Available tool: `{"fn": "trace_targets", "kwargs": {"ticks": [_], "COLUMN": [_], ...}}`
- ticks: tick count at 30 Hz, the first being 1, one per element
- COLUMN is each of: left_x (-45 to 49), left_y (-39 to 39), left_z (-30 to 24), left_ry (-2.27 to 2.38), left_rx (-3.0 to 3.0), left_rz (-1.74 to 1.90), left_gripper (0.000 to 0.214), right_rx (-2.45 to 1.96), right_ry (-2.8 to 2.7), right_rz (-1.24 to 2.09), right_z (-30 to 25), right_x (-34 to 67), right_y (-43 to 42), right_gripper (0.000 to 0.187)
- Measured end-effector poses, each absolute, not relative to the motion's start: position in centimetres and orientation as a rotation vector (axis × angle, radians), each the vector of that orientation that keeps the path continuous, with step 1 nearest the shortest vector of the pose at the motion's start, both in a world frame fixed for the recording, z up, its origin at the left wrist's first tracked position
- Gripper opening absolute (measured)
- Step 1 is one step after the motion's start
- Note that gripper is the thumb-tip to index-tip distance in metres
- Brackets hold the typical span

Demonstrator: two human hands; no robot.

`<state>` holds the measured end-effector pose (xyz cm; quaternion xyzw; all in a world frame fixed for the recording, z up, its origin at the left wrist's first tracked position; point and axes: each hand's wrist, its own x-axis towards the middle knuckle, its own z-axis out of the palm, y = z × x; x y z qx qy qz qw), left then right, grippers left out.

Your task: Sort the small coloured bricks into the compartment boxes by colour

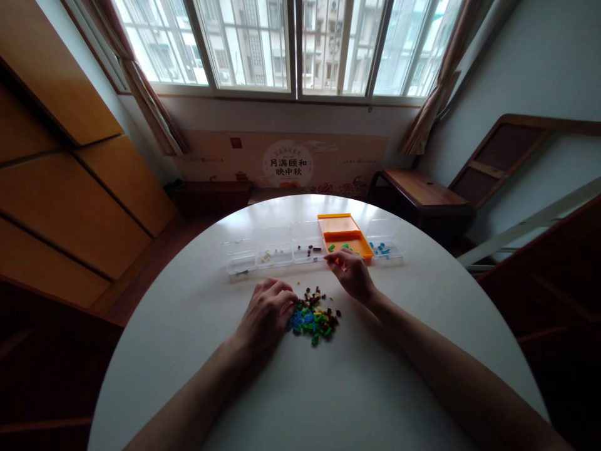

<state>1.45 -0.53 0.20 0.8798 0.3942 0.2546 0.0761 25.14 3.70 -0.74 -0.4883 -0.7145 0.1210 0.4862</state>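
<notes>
A small heap of mixed green, blue and brown bricks (314,314) lies on the round white table (300,388). My left hand (267,312) rests beside the heap's left edge with its fingers curled, fingertips touching the bricks. My right hand (351,273) is raised just in front of the orange tray (346,239), fingers pinched on a small orange piece. Several clear plastic boxes (275,250) stand in a row to the left of the orange tray, with a few small pieces in each.
Another clear box with blue pieces (384,248) stands right of the orange tray. Behind the table are a dark wooden side table (422,191), a wide window and wooden panels on the left wall.
</notes>
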Motion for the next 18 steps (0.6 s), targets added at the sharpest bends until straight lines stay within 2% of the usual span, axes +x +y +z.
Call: {"fn": "trace_targets", "kwargs": {"ticks": [4,9,13,18], "left_x": [1.4,1.2,1.4,2.1], "left_y": [-0.4,0.2,0.5,0.2], "left_z": [0.2,-0.1,-0.5,-0.6], "left_ry": [1.17,1.151,1.06,1.059], "left_rx": [2.611,2.274,1.953,1.897], "left_rz": [0.789,1.035,1.087,1.111], "left_gripper": [0.011,0.01,0.021,0.026], "right_rx": [-1.094,-0.908,-0.764,-0.782], "right_ry": [-1.803,-1.944,-2.024,-2.048], "right_rz": [0.387,0.458,0.34,0.165], "right_z": [-0.5,-0.3,-0.2,-0.1], "right_x": [23.8,22.3,21.4,20.9], "right_y": [2.6,1.1,0.3,-0.2], "right_gripper": [0.011,0.01,0.005,0.015]}}
